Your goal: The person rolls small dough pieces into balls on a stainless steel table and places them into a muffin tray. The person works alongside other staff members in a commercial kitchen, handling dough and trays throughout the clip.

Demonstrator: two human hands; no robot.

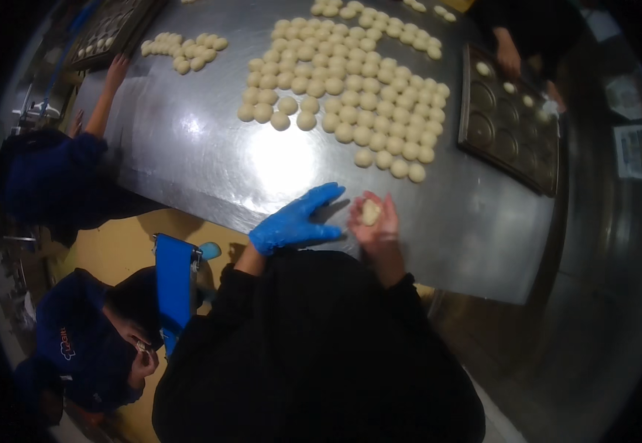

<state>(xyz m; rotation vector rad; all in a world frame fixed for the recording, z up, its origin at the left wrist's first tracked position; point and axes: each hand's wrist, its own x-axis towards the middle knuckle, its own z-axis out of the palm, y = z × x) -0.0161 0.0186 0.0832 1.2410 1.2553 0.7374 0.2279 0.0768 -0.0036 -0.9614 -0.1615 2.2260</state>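
Note:
My left hand [297,220], in a blue glove, rests at the near edge of the steel table [210,160], fingers spread and holding nothing. My right hand [377,224] is bare and cups a piece of dough [370,212] in its palm, fingers curled round it. Rows of round dough balls [362,135] lie beyond both hands, packed close together. A smaller group of dough balls [188,50] sits farther off at the left.
At the right a co-worker's hand [509,58] is over a dark baking pan [508,124] with round hollows. Another pan [111,33] is at the upper left, near a co-worker's arm. A blue conveyor belt [174,277] and a third person [82,338] are at the lower left.

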